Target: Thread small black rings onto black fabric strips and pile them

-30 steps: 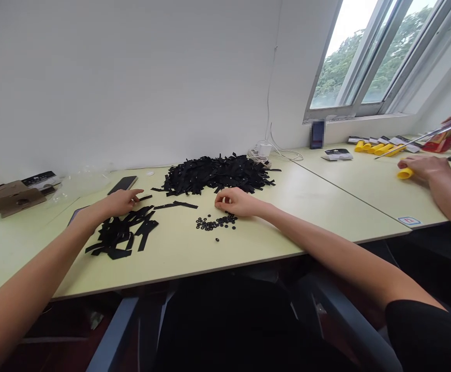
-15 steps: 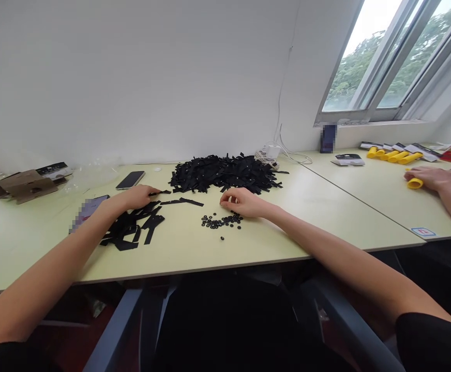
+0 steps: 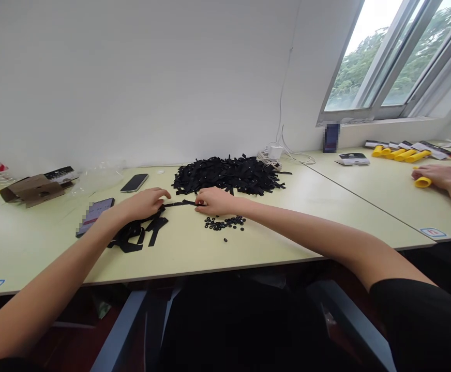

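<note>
A flat black strip [image 3: 181,203] lies between my hands on the pale table. The fingers of my right hand [image 3: 216,200] are closed on its right end. My left hand [image 3: 147,203] has its thumb and fingers apart at the strip's left end, with nothing visibly gripped. Under and below that hand spreads a loose group of black strips [image 3: 132,238], partly hidden by the wrist. Small black rings [image 3: 224,224] lie scattered just below my right hand, and a single ring [image 3: 225,239] sits nearer the table edge. Behind both hands rises a large heap of black strips [image 3: 225,174].
Left of my hands are a dark phone [image 3: 134,182], a second phone [image 3: 95,217] and an opened cardboard box [image 3: 35,194]. White cables [image 3: 272,154] lie behind the heap. At right, another person's hand [image 3: 437,177] holds a yellow tube [image 3: 422,182], with several yellow tubes [image 3: 400,155] beyond.
My right hand has moved left from above the rings and closed on the strip's right end. My left hand has let go of a short black piece, and its fingers have spread.
</note>
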The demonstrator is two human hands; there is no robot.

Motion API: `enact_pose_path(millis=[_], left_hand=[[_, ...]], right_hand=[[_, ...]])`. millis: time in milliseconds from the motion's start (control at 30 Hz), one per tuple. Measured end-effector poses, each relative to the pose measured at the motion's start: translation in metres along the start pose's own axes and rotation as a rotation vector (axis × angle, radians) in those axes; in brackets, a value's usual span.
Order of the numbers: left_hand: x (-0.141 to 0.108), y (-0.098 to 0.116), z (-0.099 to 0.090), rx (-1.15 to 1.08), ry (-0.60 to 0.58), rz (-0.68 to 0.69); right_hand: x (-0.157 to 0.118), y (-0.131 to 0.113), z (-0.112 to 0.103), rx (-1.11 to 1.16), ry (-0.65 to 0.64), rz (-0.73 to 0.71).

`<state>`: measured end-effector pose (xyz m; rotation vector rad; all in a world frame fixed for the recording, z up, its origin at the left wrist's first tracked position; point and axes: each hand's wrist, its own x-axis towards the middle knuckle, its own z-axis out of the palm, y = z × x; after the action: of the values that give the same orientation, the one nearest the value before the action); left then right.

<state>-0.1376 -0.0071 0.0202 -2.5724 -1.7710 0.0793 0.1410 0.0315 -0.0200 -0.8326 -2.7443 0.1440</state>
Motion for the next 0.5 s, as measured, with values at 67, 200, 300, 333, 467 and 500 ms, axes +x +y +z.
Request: enact_pose_path(millis=[67, 200, 300, 333, 467, 500], left_hand=[[0.008, 0.015, 0.006, -0.049, 0.055, 0.089], [0.014, 0.038, 0.013, -0.091, 0.04, 0.122], [0.004, 0.044, 0.01, -0.075, 0.005, 0.116], [-0.002, 0.045, 0.007, -0.062, -0.003, 0.111], [-0.018, 0.051, -0.001, -0.032, 0.009, 0.059], [-0.018, 0.055, -0.001, -0.042, 0.027, 0.066]], right_hand=[[0.008, -0.005, 0.006, -0.085, 0.001, -0.002], [0.002, -0.004, 0.005, -0.195, -0.026, 0.005], [-0.021, 0.008, -0.007, -0.2, -0.055, 0.054], [-0.03, 0.014, -0.012, -0.182, -0.064, 0.081], [-0.064, 0.038, -0.034, -0.006, 0.048, 0.218], [-0.07, 0.042, -0.037, 0.074, 0.118, 0.266]])
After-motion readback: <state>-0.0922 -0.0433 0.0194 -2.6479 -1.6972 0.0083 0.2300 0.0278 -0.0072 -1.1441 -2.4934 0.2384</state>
